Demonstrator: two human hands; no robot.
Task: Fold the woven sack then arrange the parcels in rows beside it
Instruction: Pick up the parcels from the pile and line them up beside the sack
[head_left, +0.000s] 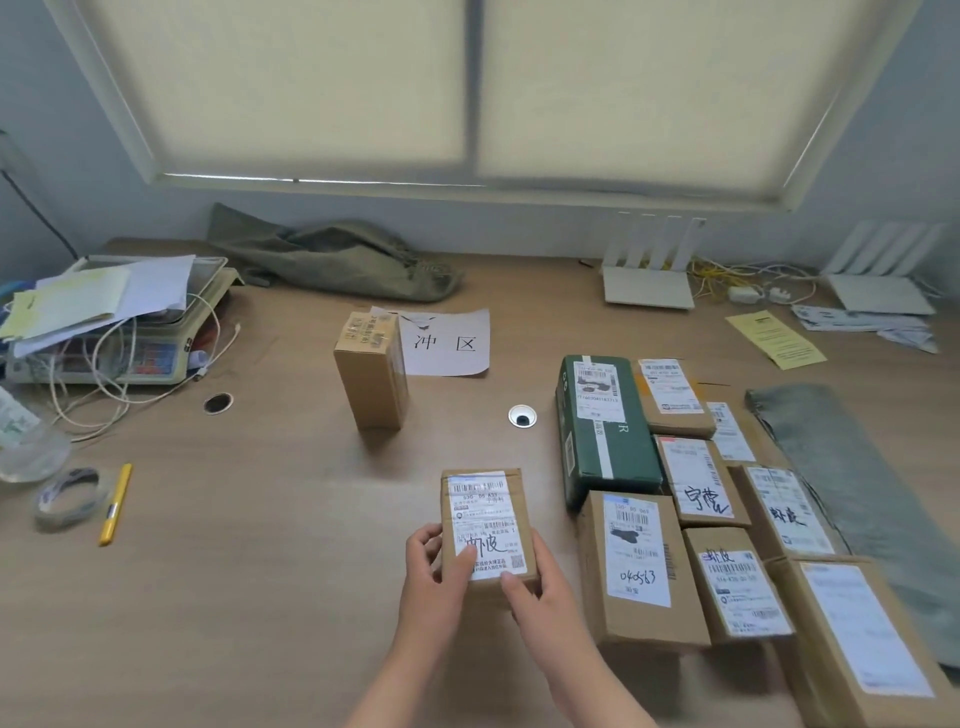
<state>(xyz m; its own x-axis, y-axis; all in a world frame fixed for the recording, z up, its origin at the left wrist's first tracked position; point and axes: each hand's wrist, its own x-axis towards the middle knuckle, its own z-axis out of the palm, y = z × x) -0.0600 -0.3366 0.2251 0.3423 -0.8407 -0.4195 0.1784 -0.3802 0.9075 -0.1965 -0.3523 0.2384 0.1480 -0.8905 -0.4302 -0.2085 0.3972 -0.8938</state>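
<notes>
both hands, left hand (434, 566) and right hand (540, 582), clasp a small labelled parcel (485, 525) above the desk (260, 571). just right, rowed parcels (675, 509) lie beside the folded woven sack (852, 499); one reads "040563". ahead stands an upright box (371, 371) by a handwritten sign (447, 343).

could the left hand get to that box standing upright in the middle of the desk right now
Probably not at once: the left hand and right hand both grip a labelled parcel. The upright box stands alone on bare desk, nothing between, so once freed the path looks open.
</notes>
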